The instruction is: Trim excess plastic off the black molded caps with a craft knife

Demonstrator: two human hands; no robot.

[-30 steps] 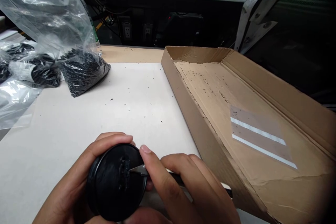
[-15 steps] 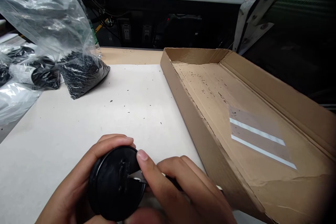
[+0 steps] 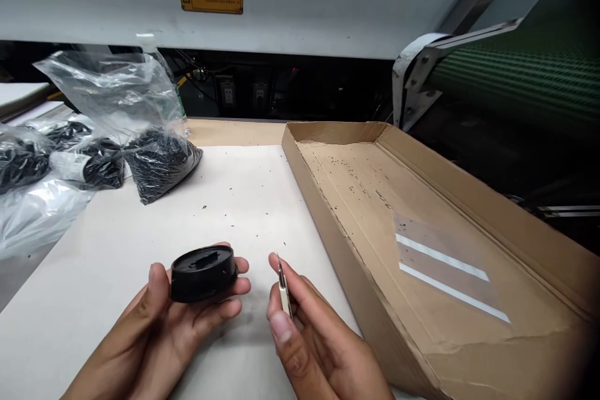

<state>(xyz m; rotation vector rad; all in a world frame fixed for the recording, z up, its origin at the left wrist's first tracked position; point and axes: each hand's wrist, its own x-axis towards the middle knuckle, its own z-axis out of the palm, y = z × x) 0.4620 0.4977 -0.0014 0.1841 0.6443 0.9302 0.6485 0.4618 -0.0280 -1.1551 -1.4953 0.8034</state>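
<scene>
From the head view, the left hand (image 3: 154, 325) cradles a round black plastic disc (image 3: 203, 273) on its upturned fingers, thumb resting against the rim, low over the white paper-covered desk (image 3: 140, 244); the right hand (image 3: 309, 337) has its grip pinched on a small thin-bladed knife (image 3: 283, 287), point up, just beside the disc but not touching it. Black specks lie scattered on the desk and inside the shallow open cardboard box (image 3: 422, 250) to the right, while clear plastic bags of black pieces (image 3: 140, 144) sit at far left, so the cutting looks paused.
</scene>
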